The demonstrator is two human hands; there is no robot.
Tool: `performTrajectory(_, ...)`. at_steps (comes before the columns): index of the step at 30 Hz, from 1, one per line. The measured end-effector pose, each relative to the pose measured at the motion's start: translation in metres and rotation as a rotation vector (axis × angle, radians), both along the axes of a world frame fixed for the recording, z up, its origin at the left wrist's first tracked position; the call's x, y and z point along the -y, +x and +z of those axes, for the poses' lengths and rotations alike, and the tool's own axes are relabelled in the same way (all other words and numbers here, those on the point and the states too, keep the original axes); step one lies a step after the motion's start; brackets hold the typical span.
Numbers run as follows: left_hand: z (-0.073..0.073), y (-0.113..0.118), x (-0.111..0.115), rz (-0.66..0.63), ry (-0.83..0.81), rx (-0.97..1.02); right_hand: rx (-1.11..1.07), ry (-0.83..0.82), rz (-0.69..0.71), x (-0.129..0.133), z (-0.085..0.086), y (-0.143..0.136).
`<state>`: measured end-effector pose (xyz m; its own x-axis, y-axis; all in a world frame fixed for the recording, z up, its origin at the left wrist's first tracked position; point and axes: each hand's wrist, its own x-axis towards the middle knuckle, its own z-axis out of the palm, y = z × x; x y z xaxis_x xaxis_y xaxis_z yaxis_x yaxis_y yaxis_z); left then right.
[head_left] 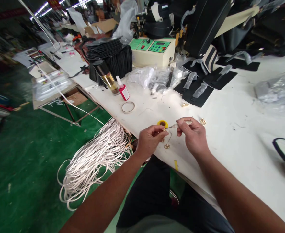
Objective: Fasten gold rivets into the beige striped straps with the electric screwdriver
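Note:
My right hand [195, 136] grips a small screwdriver [173, 126] with a pale handle, its thin metal shaft pointing left. At the shaft's tip, my left hand [148, 139] pinches a tiny gold-coloured metal fitting [165, 129], mostly covered by the fingers. Just behind the fingertips lies a yellow tape roll [162, 123]. Below the hands on the white table [230, 142] are a gold fitting [166, 146] and a thin bent metal rod [170, 137]. More gold fittings [202, 121] lie beside my right hand, and another small group [185, 105] sits farther back.
A red bottle [124, 92], a spray can [106, 77] and a ring [128, 107] stand or lie at the left. Behind are stacked black pieces [113, 58], a control box [154, 50] and black panels [196, 92]. White cord [96, 158] is heaped on the green floor.

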<state>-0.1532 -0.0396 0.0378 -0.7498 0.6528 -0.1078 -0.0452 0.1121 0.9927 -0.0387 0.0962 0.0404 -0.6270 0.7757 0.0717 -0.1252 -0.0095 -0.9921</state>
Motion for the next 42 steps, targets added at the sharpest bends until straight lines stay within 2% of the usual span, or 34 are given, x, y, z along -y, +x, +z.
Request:
performTrajectory(5, 0.003, 0.000, 0.001, 0.023, -0.024, -0.052, 0.049, 0.081, 0.000, 0.005, 0.005, 0.002)
performTrajectory(16, 0.004, 0.002, 0.003, 0.023, -0.054, -0.102, 0.092, 0.156, -0.020, 0.006, 0.003, 0.002)
performTrajectory(24, 0.007, 0.004, 0.006, 0.005, -0.095, -0.153, 0.065, 0.365, -0.002, 0.009, 0.003, 0.004)
performTrajectory(32, 0.010, 0.003, 0.007, -0.005, -0.111, -0.199, 0.061, 0.265, 0.130, 0.006, 0.010, 0.006)
performTrajectory(34, 0.012, 0.003, 0.008, 0.005, -0.124, -0.228, 0.086, 0.233, 0.117, 0.004, 0.010, 0.007)
performTrajectory(39, 0.018, 0.006, 0.006, 0.013, -0.164, -0.304, 0.149, 0.250, -0.022, -0.003, 0.008, 0.007)
performTrajectory(42, 0.019, 0.006, 0.003, 0.011, -0.188, -0.350, 0.105, 0.202, 0.045, -0.009, 0.006, 0.008)
